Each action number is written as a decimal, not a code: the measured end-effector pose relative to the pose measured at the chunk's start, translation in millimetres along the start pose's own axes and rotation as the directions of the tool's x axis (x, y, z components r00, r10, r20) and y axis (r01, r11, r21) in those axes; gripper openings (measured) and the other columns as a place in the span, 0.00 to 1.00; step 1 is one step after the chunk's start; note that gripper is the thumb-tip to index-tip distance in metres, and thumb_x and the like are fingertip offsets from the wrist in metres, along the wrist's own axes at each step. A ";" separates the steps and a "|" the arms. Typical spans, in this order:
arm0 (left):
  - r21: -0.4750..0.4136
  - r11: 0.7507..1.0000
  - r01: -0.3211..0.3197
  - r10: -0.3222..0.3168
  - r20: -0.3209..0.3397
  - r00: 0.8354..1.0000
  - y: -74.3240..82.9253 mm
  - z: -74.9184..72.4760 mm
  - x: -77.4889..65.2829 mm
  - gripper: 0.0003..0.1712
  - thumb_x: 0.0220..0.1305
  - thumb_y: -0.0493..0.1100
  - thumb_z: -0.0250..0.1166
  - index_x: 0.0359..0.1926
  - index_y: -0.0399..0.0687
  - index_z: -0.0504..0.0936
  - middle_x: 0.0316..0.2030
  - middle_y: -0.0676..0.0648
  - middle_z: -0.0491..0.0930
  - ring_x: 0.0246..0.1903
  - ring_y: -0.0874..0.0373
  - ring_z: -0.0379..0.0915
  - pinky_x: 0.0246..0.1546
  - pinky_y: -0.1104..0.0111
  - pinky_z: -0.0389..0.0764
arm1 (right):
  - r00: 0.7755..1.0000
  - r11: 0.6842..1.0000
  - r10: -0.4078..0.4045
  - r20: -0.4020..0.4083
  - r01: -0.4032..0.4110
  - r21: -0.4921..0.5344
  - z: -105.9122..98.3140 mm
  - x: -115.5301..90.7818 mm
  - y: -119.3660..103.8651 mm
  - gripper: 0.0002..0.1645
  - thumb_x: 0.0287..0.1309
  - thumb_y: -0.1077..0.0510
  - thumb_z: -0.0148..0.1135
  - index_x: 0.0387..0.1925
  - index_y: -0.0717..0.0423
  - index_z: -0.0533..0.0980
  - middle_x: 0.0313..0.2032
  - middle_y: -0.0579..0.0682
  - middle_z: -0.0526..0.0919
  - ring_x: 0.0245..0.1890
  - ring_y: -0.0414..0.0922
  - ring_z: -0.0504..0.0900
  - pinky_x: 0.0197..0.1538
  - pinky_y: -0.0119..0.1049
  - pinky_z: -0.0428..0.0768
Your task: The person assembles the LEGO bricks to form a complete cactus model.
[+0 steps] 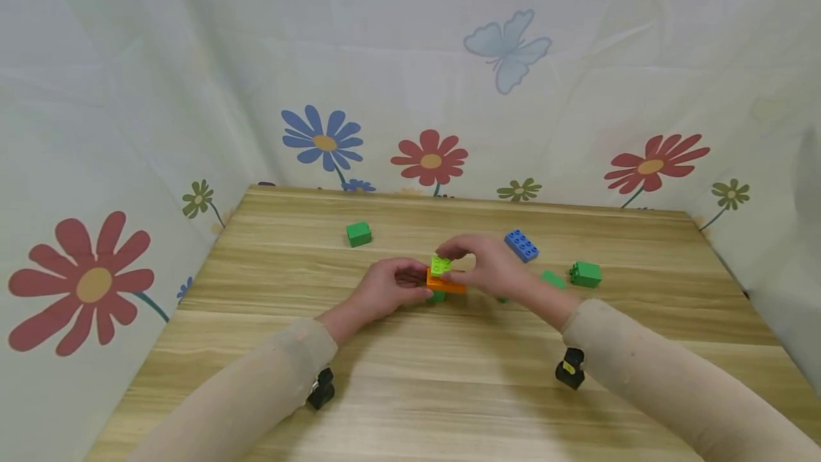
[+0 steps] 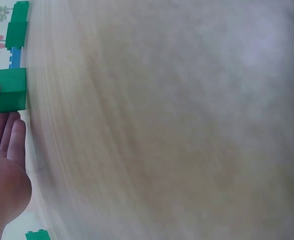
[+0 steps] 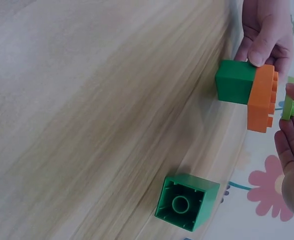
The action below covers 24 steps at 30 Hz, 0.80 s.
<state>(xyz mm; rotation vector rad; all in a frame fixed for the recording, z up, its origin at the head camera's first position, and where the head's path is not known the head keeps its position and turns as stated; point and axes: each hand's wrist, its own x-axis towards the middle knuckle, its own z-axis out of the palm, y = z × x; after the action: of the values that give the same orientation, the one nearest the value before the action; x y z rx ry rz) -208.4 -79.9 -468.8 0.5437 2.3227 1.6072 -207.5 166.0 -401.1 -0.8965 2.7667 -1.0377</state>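
My left hand (image 1: 388,287) holds a green brick (image 3: 235,82) low on the table, its thumb on the brick's near side. An orange brick (image 3: 261,100) with studs on top sits on that green brick. Just above the orange brick, my right hand (image 1: 494,266) pinches a thin lime-green brick (image 1: 440,264) between thumb and fingers. In the right wrist view a small gap shows between the lime-green brick and the orange studs. The left wrist view shows the held green brick (image 2: 9,90) at its left edge, with the lime-green brick out of sight.
A green brick (image 1: 358,234) lies at the back left. Toward the back right are a blue brick (image 1: 522,245) and another green brick (image 1: 586,274). One more green brick (image 1: 552,279) is partly hidden behind my right wrist. A flowered cloth (image 1: 385,55) surrounds the wooden table (image 1: 410,405).
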 end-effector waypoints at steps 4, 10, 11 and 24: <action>0.000 1.000 -0.005 0.005 0.003 1.000 -1.9 -0.3 0.3 0.21 0.64 0.38 0.79 0.58 0.45 0.88 0.54 0.47 0.88 0.53 0.54 0.86 0.57 0.63 0.86 | 0.999 1.000 -0.004 0.032 0.004 0.003 4.1 0.3 -0.1 0.21 0.63 0.60 0.78 0.57 0.56 0.85 0.53 0.49 0.89 0.54 0.52 0.86 0.62 0.54 0.84; 0.002 1.000 -0.013 0.013 0.006 1.000 -2.2 0.2 -0.3 0.22 0.65 0.38 0.78 0.58 0.42 0.87 0.54 0.45 0.88 0.54 0.52 0.86 0.58 0.61 0.86 | 0.998 0.999 0.004 0.061 -0.007 0.048 8.5 1.0 0.7 0.23 0.63 0.61 0.77 0.59 0.58 0.84 0.55 0.51 0.88 0.55 0.50 0.84 0.64 0.53 0.83; 0.001 1.000 -0.012 0.012 0.008 1.000 -2.3 0.3 -0.2 0.22 0.65 0.39 0.79 0.58 0.42 0.87 0.54 0.45 0.88 0.54 0.51 0.86 0.58 0.61 0.86 | 0.998 0.999 0.002 0.060 -0.005 0.049 9.2 0.9 1.4 0.23 0.63 0.61 0.77 0.59 0.58 0.84 0.55 0.51 0.88 0.55 0.49 0.84 0.64 0.53 0.84; 0.010 1.000 -0.021 0.021 0.005 1.000 -5.0 -0.6 1.3 0.22 0.65 0.39 0.79 0.58 0.43 0.87 0.54 0.45 0.88 0.54 0.52 0.86 0.58 0.62 0.86 | 0.998 0.999 -0.041 0.049 0.040 0.020 11.3 0.5 3.3 0.22 0.62 0.60 0.79 0.57 0.56 0.85 0.53 0.50 0.88 0.54 0.48 0.85 0.61 0.47 0.86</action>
<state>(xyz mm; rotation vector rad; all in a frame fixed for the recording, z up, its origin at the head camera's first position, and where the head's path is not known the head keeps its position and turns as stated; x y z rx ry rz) -210.5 -81.4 -473.3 0.5751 2.3301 1.6025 -206.9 161.1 -411.8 -0.9667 2.7047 -1.0318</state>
